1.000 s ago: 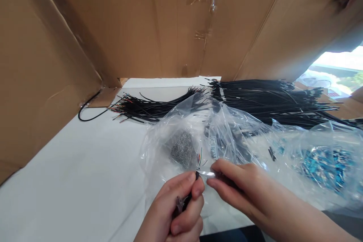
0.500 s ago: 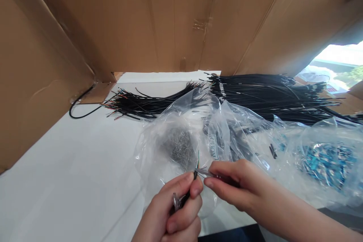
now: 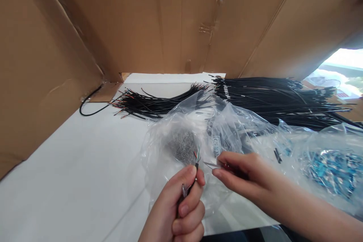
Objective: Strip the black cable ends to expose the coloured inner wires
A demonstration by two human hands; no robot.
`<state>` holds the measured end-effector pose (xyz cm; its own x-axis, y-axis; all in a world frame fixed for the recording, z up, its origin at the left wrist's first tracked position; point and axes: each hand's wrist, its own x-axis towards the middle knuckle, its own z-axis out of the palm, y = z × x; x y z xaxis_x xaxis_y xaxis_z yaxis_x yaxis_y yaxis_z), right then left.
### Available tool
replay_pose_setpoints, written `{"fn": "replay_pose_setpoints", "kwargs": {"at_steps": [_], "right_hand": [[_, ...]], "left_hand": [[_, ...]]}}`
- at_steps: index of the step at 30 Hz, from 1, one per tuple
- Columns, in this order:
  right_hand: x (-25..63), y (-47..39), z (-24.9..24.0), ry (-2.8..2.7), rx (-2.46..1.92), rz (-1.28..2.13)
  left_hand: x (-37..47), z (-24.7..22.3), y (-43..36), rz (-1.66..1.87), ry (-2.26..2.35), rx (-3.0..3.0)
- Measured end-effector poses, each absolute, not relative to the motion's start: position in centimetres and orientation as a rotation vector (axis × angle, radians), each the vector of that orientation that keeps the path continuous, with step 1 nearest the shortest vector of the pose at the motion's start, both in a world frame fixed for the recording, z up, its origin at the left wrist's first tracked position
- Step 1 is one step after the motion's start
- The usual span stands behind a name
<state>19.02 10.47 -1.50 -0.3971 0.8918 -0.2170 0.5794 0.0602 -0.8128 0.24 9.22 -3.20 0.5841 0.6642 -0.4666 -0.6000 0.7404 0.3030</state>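
My left hand (image 3: 187,204) is closed around a black cable (image 3: 196,166), held upright between thumb and forefinger. Thin coloured wires (image 3: 196,154), among them red and green, fan out of its stripped end. A shiny, clear or metallic bit (image 3: 184,190) pokes out between the fingers of this hand; its kind is unclear. My right hand (image 3: 241,172) pinches a slim pointed metal tool (image 3: 212,165), much like tweezers, its rear part hidden in the palm. The tip points left, a small gap away from the wires.
Clear plastic bags (image 3: 159,151) lie under and behind my hands, one around a grey wiry mass (image 3: 185,146). Blue pieces (image 3: 334,170) fill a bag at right. Bundles of black cables (image 3: 261,98) lie along the back. Cardboard walls (image 3: 170,22) enclose the white table (image 3: 93,166).
The tool in my right hand has drawn away from the cable end to the right. The coloured wires now stand freer. The whole view has shifted slightly.
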Motion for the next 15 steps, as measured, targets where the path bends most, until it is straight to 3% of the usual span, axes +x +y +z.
{"fn": "replay_pose_setpoints", "kwargs": {"at_steps": [8, 15], "right_hand": [[18.6, 10.1, -1.1, -2.18, -1.514, 1.186], [18.4, 9.6, -0.4, -2.185, -1.614, 1.206]], "left_hand": [[0.7, -2.9, 8.7, 0.734, 0.688, 0.344], [0.7, -2.7, 7.7, 0.732, 1.1, 0.763]]}}
